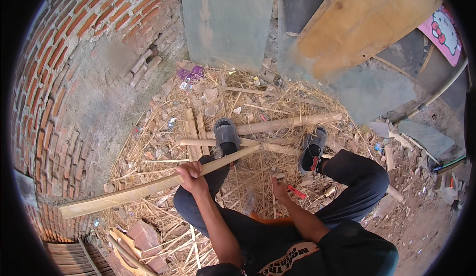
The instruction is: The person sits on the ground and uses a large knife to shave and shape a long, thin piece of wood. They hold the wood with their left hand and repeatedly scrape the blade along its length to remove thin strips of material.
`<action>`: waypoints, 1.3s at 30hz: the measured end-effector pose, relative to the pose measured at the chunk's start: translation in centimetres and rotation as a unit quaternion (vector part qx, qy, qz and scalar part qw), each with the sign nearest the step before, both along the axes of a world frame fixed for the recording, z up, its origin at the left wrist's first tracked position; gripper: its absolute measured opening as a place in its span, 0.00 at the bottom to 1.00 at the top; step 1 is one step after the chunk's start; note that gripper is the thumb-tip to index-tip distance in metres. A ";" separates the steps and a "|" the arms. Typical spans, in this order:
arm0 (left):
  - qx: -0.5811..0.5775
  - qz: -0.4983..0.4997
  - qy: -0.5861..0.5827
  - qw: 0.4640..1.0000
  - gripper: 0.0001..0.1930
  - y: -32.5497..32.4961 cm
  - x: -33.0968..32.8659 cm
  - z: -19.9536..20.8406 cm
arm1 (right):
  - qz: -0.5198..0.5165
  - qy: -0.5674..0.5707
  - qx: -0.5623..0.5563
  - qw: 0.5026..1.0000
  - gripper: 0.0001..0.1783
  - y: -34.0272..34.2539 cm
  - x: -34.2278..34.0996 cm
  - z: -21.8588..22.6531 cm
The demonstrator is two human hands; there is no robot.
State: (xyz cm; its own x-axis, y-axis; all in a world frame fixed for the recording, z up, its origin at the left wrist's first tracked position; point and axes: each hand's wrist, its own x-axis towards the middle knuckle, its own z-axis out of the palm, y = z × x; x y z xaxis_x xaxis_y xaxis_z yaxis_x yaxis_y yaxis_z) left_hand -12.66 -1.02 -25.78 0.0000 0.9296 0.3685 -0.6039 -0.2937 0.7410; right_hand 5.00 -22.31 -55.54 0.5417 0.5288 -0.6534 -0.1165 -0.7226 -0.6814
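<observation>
My left hand (pixel 192 176) is closed around a long split bamboo slat (pixel 124 192). The slat slants across my left knee, its wide end out to the left and its narrow end resting near a bamboo pole (pixel 287 123) between my feet. Low between my legs, my right hand (pixel 280 188) has its fingers curled; something small and pale shows at them, too small to name. Just right of that hand lies a red object (pixel 296 192) whose kind I cannot make out. Shorter bamboo pieces (pixel 192 134) lie on the ground by my left shoe.
Straw and bamboo shavings (pixel 248 177) cover the ground among rubble. A brick wall (pixel 64 102) rises at left. Grey-green boards (pixel 228 23) and a wooden panel (pixel 362 20) lean at the back. A curved pipe (pixel 439 92) stands at right; broken bricks (pixel 146 241) lie at lower left.
</observation>
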 end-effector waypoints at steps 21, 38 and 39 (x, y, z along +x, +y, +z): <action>-0.038 0.032 -0.013 0.999 0.28 0.2 0.2 -0.5 | -0.060 -0.093 0.257 0.960 0.37 1.2 0.0 0.8; -0.063 0.078 -0.015 0.995 0.29 0.4 0.0 0.3 | -0.104 0.202 0.157 0.961 0.37 1.7 2.4 6.7; -0.064 0.082 -0.012 0.995 0.29 0.4 0.0 0.5 | -0.092 0.116 0.196 0.969 0.36 2.3 2.3 7.0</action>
